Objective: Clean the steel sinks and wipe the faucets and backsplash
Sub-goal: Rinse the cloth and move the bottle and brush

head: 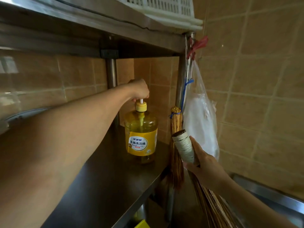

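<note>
- Two bare hands are seen at a steel rack set in a corner of tan tiled wall [256,66].
- Left hand [139,89] is placed over the pump head of a yellow dish-soap bottle [141,134]; its fingers are curled down around the pump top, which is hidden under the hand. White pump stem and yellow cap are seen just below the hand.
- Bottle stands upright on the middle steel shelf [105,181], toward the back right corner, close to the wall tiles. Yellow label with white oval and Chinese print faces the camera; amber liquid fills most of the bottle.
- Right hand [204,167] grips a bamboo scrub brush [185,148] by its cord-wrapped handle; fingers are wrapped around the handle, thumb lying along its right side. Handle end is tilted up and left, toward the bottle but apart from it; bristle splints are seen fanning downward to the lower right below the hand.
- A second, smaller straw brush [176,145] is hung by a blue cord from the rack's right post [181,83], just beside the shelf edge.
- A clear plastic bag [200,119] with pale contents is hung from the same post, tied on with a red strip [198,45].
- A white slotted crate [164,7] is seen on the top shelf.
- A steel rim, possibly the sink edge [269,193], is noted at lower right, against the wall; cannot be told for certain.
- A yellow object [142,224] is partly visible under the shelf.
</note>
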Tool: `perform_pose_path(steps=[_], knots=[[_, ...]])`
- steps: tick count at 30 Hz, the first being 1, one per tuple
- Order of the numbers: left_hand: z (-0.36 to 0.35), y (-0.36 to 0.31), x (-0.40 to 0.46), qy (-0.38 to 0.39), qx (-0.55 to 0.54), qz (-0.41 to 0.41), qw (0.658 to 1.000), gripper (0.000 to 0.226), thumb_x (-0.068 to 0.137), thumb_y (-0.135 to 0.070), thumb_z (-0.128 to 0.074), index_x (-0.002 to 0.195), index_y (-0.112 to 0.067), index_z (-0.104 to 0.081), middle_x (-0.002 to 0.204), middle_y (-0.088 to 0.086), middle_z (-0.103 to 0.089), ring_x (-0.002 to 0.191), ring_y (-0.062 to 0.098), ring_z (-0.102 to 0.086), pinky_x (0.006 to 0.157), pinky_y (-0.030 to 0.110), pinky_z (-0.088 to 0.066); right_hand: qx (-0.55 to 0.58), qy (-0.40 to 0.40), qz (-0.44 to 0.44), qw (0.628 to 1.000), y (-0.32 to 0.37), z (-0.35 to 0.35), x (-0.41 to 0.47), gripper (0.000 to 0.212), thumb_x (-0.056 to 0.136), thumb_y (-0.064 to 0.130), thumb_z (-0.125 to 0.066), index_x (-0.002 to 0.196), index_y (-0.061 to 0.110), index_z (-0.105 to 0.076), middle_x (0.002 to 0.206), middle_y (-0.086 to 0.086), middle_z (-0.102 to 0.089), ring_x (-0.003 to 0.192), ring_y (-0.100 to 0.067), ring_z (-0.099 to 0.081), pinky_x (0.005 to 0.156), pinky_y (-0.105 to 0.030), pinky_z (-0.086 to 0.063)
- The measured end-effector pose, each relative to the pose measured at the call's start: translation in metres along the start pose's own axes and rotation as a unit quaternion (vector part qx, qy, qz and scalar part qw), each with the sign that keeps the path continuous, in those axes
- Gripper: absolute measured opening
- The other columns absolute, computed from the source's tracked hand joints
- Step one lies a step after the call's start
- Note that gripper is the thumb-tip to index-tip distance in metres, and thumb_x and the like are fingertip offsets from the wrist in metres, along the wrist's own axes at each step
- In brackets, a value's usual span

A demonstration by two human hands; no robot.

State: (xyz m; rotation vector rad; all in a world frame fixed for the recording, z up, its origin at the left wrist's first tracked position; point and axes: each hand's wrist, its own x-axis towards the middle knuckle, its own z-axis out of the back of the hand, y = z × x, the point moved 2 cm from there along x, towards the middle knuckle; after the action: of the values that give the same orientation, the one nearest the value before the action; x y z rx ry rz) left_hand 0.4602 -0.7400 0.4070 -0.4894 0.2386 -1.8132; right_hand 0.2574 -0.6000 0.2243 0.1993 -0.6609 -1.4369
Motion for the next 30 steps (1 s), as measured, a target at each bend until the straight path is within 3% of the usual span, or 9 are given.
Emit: perform_pose_path(steps=[7, 16, 22, 24, 30], knots=[[-0.007, 0.01, 0.009, 0.003, -0.006, 0.0, 1.0, 0.023, 0.095, -0.013, -0.048, 0.11, -0.005, -0.063, 0.112, 0.013, -0.062, 0.102, 0.027, -0.06, 0.08, 0.034, -0.05, 0.006, -0.002, 0.013, 1.0, 0.008, -0.003, 0.001, 0.084, 0.091, 0.037, -0.057, 0.151, 0.038, 0.001, 0.131, 0.004, -0.054, 0.107, -0.013, -0.056, 0.088, -0.037, -0.05], [-0.008, 0.017, 0.014, -0.018, -0.015, -0.003, 1.0, 0.024, 0.095, -0.012, -0.051, 0.115, -0.006, -0.061, 0.113, 0.012, -0.061, 0.099, 0.025, -0.06, 0.072, 0.03, -0.051, 0.004, 0.003, 0.044, 0.999, 0.023, -0.009, 0.012, 0.082, 0.087, 0.041, -0.06, 0.148, 0.043, -0.005, 0.124, 0.004, -0.057, 0.103, -0.014, -0.058, 0.086, -0.04, -0.052], [-0.001, 0.028, -0.001, -0.035, -0.115, -0.003, 0.993, 0.044, 0.094, -0.022, -0.056, 0.135, -0.01, -0.044, 0.127, 0.01, -0.055, 0.107, 0.024, -0.058, 0.088, 0.036, -0.052, -0.026, 0.035, 0.061, 0.997, 0.05, -0.017, 0.022, 0.085, 0.089, 0.038, -0.062, 0.151, 0.038, -0.004, 0.13, -0.001, -0.053, 0.109, -0.019, -0.056, 0.09, -0.038, -0.051], [0.0, 0.039, -0.011, -0.048, -0.153, 0.007, 0.987, 0.053, 0.094, -0.028, -0.057, 0.141, -0.013, -0.036, 0.133, 0.01, -0.05, 0.113, 0.026, -0.055, 0.086, 0.036, -0.05, -0.041, 0.046, 0.066, 0.996, 0.061, -0.023, 0.027, 0.085, 0.088, 0.039, -0.062, 0.151, 0.036, -0.006, 0.129, -0.001, -0.055, 0.107, -0.02, -0.057, 0.09, -0.039, -0.051], [-0.009, 0.095, -0.047, -0.053, -0.187, 0.082, 0.977, 0.051, 0.094, -0.029, -0.056, 0.139, -0.014, -0.037, 0.134, 0.011, -0.049, 0.117, 0.028, -0.053, 0.08, 0.034, -0.046, -0.119, 0.091, 0.087, 0.985, 0.115, -0.054, 0.045, 0.079, 0.088, 0.044, -0.06, 0.149, 0.031, -0.012, 0.128, -0.004, -0.054, 0.112, -0.024, -0.054, 0.089, -0.037, -0.049]])
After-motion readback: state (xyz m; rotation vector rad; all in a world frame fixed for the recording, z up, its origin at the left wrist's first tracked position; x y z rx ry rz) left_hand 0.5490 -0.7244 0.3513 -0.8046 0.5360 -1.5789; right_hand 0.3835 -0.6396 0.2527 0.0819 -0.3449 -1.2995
